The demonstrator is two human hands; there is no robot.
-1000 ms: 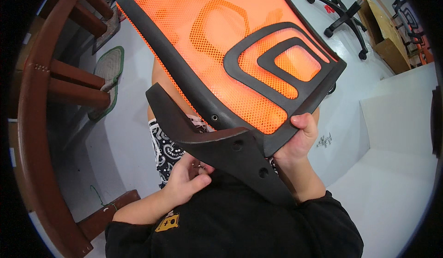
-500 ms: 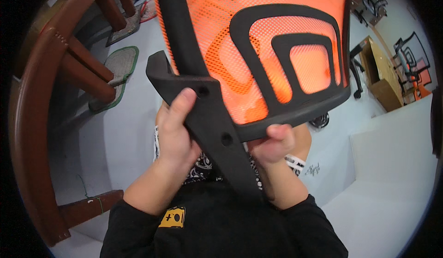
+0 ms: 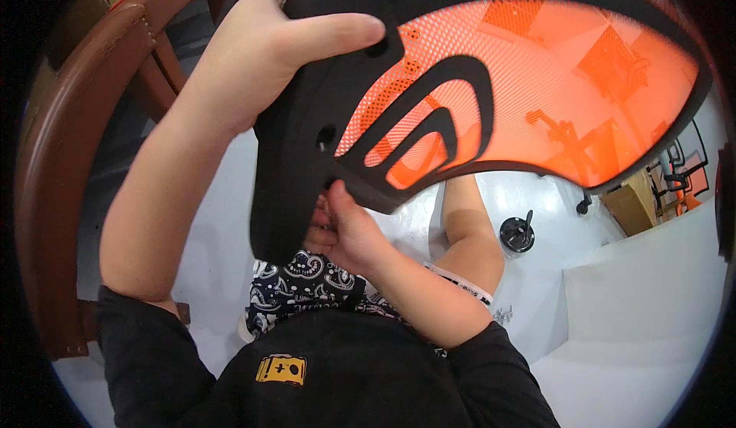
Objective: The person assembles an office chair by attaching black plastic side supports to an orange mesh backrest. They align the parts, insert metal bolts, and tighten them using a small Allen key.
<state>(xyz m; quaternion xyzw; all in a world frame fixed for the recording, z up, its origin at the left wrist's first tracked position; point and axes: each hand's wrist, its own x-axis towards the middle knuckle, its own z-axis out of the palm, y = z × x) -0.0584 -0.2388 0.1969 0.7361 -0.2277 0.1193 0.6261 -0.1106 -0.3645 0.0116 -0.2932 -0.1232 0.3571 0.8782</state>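
Note:
An office chair backrest [image 3: 590, 98], orange mesh in a black frame, is held up and tilted in front of me. Along its left side runs a broad black plastic bar [image 3: 295, 160] with round holes in it. High on that bar, my left hand [image 3: 284, 37] is closed around it, thumb lying across the front near the upper hole and the fingers mostly hidden behind. Lower down, my right hand [image 3: 349, 232] grips at the corner where bar and frame meet, thumb up and fingers curled at the bar's edge. The bar hides some of those fingertips.
A brown wooden frame [image 3: 65, 160] curves along the left. On the floor to the right are a round black container [image 3: 517, 234], a small pile of screws [image 3: 502, 315] and a cardboard box [image 3: 630, 204]. Another chair [image 3: 686, 169] stands beyond, beside a pale low panel [image 3: 636, 290].
The backrest has turned clockwise, its top swinging to the right. My left hand has risen along with the bar; my right hand has shifted left from the frame's lower edge to the bar.

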